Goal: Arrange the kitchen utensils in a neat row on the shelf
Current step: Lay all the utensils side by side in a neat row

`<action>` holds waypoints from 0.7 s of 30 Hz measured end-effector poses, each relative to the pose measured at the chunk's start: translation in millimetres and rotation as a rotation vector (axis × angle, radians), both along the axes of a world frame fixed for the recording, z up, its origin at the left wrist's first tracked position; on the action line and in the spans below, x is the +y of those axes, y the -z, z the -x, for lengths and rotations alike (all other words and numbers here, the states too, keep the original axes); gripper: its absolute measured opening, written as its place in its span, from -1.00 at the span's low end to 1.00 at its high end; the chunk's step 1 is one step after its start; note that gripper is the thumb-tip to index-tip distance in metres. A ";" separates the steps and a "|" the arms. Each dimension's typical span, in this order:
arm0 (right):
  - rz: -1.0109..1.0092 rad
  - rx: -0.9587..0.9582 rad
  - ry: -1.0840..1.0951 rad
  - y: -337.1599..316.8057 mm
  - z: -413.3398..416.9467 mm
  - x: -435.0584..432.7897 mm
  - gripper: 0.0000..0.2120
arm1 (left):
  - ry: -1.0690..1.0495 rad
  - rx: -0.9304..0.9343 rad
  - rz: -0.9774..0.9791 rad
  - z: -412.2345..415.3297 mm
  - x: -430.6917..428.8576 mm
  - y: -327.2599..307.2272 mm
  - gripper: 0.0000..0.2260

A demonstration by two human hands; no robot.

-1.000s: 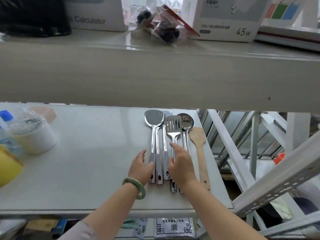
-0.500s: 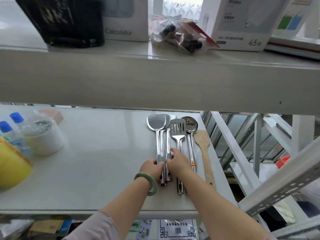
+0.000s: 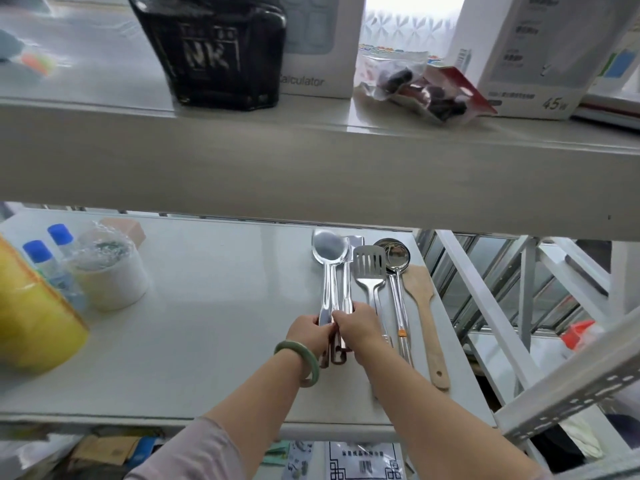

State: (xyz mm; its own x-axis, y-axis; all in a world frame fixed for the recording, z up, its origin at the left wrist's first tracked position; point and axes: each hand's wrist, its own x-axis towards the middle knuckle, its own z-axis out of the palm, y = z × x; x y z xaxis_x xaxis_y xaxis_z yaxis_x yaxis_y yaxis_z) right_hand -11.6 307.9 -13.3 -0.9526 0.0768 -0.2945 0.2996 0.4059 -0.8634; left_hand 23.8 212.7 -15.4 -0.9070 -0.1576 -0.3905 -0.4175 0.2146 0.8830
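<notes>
Several utensils lie side by side at the right end of the white shelf (image 3: 207,323). From the left: a steel turner (image 3: 329,252), a second steel utensil (image 3: 348,289) partly under it, a slotted spatula (image 3: 370,268), a steel ladle (image 3: 394,258) and a wooden spatula (image 3: 424,306). My left hand (image 3: 308,332), with a green bangle on the wrist, grips the turner's handle. My right hand (image 3: 356,327) pinches the handle of the second utensil beside it. The two hands touch. Handle ends show below the fingers.
At the shelf's left stand a white tape roll (image 3: 107,278), two blue-capped bottles (image 3: 52,265) and a yellow object (image 3: 31,323). The upper shelf board (image 3: 311,168) overhangs close above, carrying a black box, white boxes and a plastic bag. The shelf's right edge drops to metal racking.
Both hands went from resting flat over the handles to closing on the two leftmost handles. The camera has tilted up, and the utensils have barely shifted.
</notes>
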 end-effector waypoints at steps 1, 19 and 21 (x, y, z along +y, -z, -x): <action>0.010 0.012 0.006 0.3 -0.8 -3.2 -0.85 | -0.008 0.029 0.000 -2.5 -2.9 -1.3 -0.84; 0.319 0.020 -0.046 -5.5 -30.7 -142.2 -0.89 | -0.276 0.159 0.052 -38.4 -130.0 -3.7 -0.84; 0.327 0.012 -0.065 -3.8 -33.2 -162.3 -0.91 | -0.295 0.161 0.067 -42.1 -149.8 -3.4 -0.81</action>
